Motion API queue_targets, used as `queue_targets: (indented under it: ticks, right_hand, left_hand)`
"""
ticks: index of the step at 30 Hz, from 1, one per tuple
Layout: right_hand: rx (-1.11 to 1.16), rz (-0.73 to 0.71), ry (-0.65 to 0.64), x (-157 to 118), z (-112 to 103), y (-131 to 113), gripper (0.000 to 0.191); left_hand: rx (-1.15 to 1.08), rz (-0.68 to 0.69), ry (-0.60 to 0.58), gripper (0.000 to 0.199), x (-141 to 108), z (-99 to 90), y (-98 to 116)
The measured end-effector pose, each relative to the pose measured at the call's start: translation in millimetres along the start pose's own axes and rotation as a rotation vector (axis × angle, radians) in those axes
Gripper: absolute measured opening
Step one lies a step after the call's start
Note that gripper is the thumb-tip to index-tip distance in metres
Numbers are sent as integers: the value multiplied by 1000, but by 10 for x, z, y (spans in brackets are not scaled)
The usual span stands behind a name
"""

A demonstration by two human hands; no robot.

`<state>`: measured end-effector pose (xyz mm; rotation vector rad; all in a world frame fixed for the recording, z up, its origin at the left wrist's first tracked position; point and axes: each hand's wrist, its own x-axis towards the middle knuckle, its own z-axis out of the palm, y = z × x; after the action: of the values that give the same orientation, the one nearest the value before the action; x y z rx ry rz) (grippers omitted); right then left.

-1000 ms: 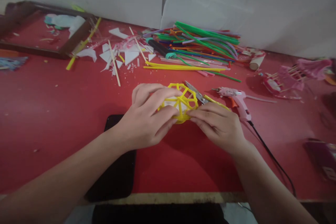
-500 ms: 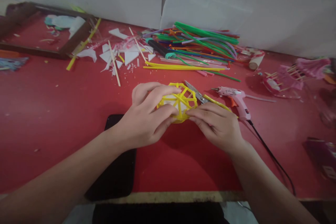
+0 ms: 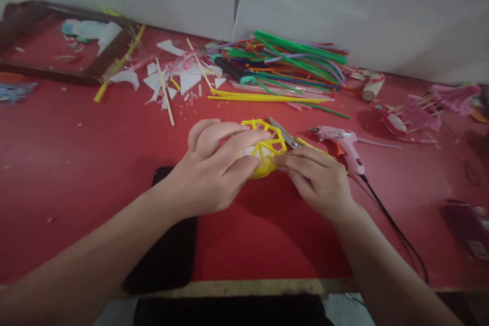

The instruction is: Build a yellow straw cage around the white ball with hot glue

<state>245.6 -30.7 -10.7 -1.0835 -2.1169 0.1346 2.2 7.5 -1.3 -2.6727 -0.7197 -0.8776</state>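
Note:
A small round cage of yellow pipe cleaners (image 3: 277, 145), with something white inside, is held just above the red table. My left hand (image 3: 216, 163) grips its left side from above, thumb at the front and fingers over the top. My right hand (image 3: 319, 175) is closed at the cage's lower right, thumb and fingertips pinching its edge; what exactly lies between them is hidden. Right behind the cage are scissors (image 3: 281, 131), blades pointing up and left, their yellow handle (image 3: 309, 146) partly covered by my right hand. A pink glue gun (image 3: 342, 145) rests to the right.
A black phone (image 3: 168, 260) lies under my left forearm. Behind are a pile of coloured pipe cleaners (image 3: 301, 61), a black and teal cutter (image 3: 233, 69) and white scraps (image 3: 190, 82). A wooden frame (image 3: 46, 72) lies far left; pink fan-like pieces (image 3: 420, 112) stand right.
My left hand has shifted its grip, its fingers reaching farther over the cage, which has tilted slightly. My right hand stays at the lower right edge.

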Motion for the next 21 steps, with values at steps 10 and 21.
queue_targets:
  ticks: [10,21]
  right_hand:
    - [-26,181,-38,-31,-59,-78,11]
    - [6,52,-150,24,-125,-130,11]
  left_hand:
    - [-1,2,0,10,14,3,-12]
    - [44,7,31,4,37,34,-19]
